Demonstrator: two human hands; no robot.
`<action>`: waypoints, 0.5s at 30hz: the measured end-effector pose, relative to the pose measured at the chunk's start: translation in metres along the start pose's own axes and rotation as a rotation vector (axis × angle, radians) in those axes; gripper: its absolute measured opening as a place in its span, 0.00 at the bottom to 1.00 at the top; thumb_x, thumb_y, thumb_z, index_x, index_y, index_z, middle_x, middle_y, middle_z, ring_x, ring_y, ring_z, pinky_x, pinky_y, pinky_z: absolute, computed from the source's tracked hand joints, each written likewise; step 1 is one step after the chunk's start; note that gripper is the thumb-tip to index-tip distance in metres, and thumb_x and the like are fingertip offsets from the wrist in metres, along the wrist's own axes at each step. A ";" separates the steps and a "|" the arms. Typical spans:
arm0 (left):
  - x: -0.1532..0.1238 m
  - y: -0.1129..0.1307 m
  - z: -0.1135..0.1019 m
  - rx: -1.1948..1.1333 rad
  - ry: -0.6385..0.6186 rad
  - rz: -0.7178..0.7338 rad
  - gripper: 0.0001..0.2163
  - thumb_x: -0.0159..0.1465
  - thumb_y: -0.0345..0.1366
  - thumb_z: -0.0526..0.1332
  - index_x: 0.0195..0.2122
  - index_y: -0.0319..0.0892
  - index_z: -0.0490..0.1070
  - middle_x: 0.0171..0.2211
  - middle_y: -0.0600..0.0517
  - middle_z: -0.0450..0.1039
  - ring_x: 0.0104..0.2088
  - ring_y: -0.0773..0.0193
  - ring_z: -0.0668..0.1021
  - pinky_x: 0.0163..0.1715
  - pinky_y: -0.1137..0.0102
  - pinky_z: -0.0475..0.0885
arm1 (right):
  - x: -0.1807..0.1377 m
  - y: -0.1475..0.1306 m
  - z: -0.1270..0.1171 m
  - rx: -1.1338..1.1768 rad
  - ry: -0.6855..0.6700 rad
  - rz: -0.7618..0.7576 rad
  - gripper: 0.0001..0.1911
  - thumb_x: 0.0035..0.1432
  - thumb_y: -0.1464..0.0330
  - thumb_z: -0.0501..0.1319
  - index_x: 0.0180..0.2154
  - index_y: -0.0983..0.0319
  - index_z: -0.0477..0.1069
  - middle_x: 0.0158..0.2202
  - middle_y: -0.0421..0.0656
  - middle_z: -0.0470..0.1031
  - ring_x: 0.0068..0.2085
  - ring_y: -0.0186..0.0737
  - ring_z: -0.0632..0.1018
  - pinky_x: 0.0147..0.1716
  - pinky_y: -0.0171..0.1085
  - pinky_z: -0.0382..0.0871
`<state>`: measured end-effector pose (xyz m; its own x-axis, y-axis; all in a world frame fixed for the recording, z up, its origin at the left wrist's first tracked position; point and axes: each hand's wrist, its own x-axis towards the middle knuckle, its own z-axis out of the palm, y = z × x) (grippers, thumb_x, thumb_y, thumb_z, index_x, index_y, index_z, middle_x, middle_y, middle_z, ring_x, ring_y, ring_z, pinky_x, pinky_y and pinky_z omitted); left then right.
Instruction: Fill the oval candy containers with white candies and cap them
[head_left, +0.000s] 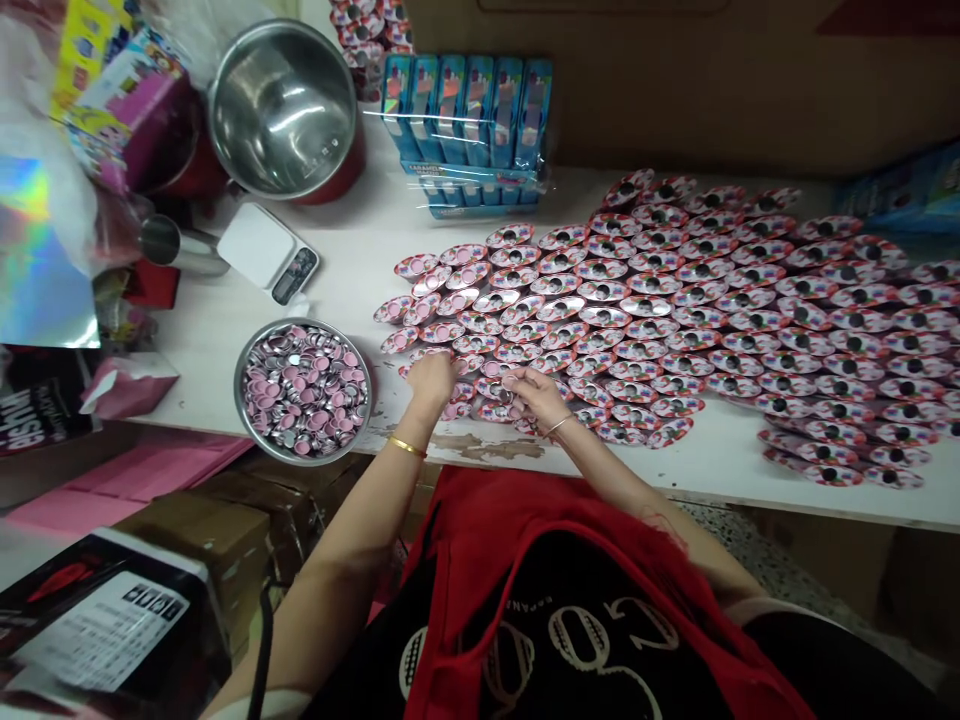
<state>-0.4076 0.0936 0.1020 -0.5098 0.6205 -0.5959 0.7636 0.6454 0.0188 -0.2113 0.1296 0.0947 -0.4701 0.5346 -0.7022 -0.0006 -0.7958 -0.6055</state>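
Note:
Rows of overlapping pink oval printed cards (675, 300), each with a round hole, cover the white table (352, 260). My left hand (433, 378) rests curled over the cards at the near left of the spread; what its fingers hold is hidden. My right hand (534, 392) pinches a small round pink disc over a card near the table's front edge. A metal bowl (303, 390) full of small pink and silver discs stands left of my left hand.
A white pocket scale (268, 250), a large empty steel pot (285, 108) and a metal cup (178, 244) stand at the back left. Shrink-wrapped blue boxes (469, 120) sit at the back. Cardboard boxes (217, 540) and pink sheets lie below the table's left.

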 end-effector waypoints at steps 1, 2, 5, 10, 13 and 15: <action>-0.001 0.000 -0.002 -0.004 0.006 0.007 0.16 0.63 0.50 0.56 0.34 0.42 0.74 0.39 0.38 0.76 0.43 0.47 0.77 0.40 0.62 0.66 | -0.001 -0.001 -0.001 0.007 0.007 -0.004 0.17 0.40 0.60 0.71 0.31 0.61 0.70 0.15 0.31 0.60 0.14 0.26 0.58 0.11 0.27 0.51; -0.003 0.000 -0.004 -0.005 0.013 0.010 0.15 0.62 0.49 0.57 0.34 0.42 0.74 0.39 0.38 0.76 0.43 0.47 0.77 0.40 0.62 0.66 | -0.002 -0.003 -0.001 0.014 0.014 -0.009 0.18 0.40 0.60 0.71 0.31 0.61 0.70 0.15 0.31 0.60 0.14 0.26 0.58 0.10 0.27 0.49; -0.013 0.006 -0.004 -0.072 0.091 0.073 0.12 0.63 0.44 0.56 0.38 0.43 0.72 0.38 0.43 0.75 0.42 0.52 0.76 0.40 0.64 0.66 | -0.005 -0.005 -0.004 0.042 0.035 -0.022 0.19 0.40 0.60 0.71 0.32 0.61 0.69 0.15 0.31 0.59 0.14 0.25 0.57 0.10 0.26 0.43; -0.029 0.033 0.017 -0.306 0.228 0.397 0.07 0.62 0.36 0.57 0.41 0.44 0.70 0.41 0.47 0.71 0.42 0.59 0.74 0.42 0.68 0.66 | -0.007 -0.006 -0.011 0.107 0.049 -0.036 0.19 0.41 0.60 0.71 0.33 0.61 0.68 0.15 0.29 0.54 0.14 0.24 0.55 0.11 0.25 0.42; -0.028 0.041 0.024 -0.359 0.257 0.360 0.04 0.62 0.32 0.55 0.36 0.44 0.69 0.39 0.48 0.70 0.40 0.60 0.73 0.41 0.69 0.65 | -0.006 -0.008 -0.013 0.140 0.046 -0.041 0.19 0.41 0.60 0.71 0.32 0.61 0.67 0.16 0.30 0.55 0.14 0.24 0.55 0.11 0.25 0.42; -0.021 0.039 0.020 -0.383 0.284 0.265 0.06 0.63 0.32 0.53 0.38 0.44 0.68 0.36 0.49 0.71 0.39 0.60 0.73 0.39 0.69 0.65 | -0.004 -0.009 -0.012 0.157 0.042 -0.041 0.19 0.41 0.61 0.71 0.31 0.61 0.67 0.16 0.30 0.55 0.14 0.24 0.55 0.11 0.25 0.41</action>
<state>-0.3593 0.0966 0.0989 -0.4473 0.8456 -0.2915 0.7083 0.5339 0.4618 -0.1987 0.1382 0.0978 -0.4292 0.5766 -0.6952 -0.1584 -0.8059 -0.5705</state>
